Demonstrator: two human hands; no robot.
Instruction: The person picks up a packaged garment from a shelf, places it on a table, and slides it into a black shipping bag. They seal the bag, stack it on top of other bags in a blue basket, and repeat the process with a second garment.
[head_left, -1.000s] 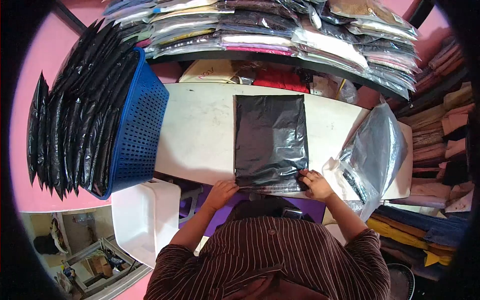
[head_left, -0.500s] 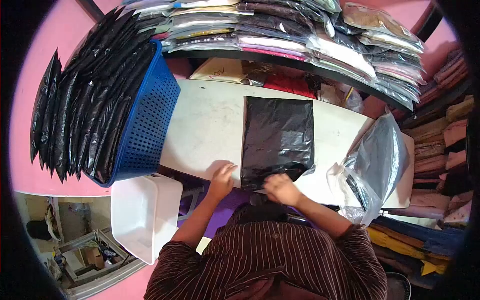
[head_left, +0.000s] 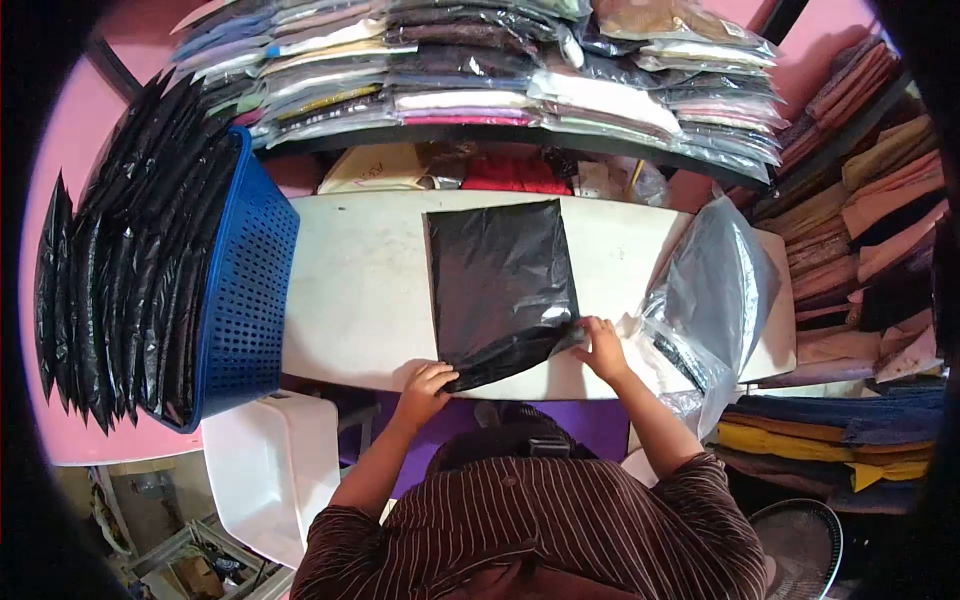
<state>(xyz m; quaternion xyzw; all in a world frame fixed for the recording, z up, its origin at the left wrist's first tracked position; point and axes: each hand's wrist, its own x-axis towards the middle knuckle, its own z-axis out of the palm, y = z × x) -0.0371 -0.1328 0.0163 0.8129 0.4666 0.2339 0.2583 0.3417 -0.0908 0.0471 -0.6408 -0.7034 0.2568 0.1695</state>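
A black plastic bag (head_left: 503, 275) lies flat on the white table, its near end creased and bent over along a slanting line. At its near left corner, my left hand (head_left: 427, 388) has its fingers closed on the plastic. My right hand (head_left: 602, 352) pinches the bag's right edge near the fold, thumb and fingers together. What is inside the bag is hidden.
A blue basket (head_left: 255, 290) packed with upright black bags (head_left: 130, 270) stands left. Below it is a white bin (head_left: 265, 470). Clear plastic bags (head_left: 715, 290) lie at the table's right. A shelf of wrapped garments (head_left: 460, 75) runs behind; folded clothes (head_left: 830, 430) are stacked right.
My left hand has come onto the bag's near left corner. My right hand has moved from the near edge to the right side. The near end is now bent over, and the view has shifted.
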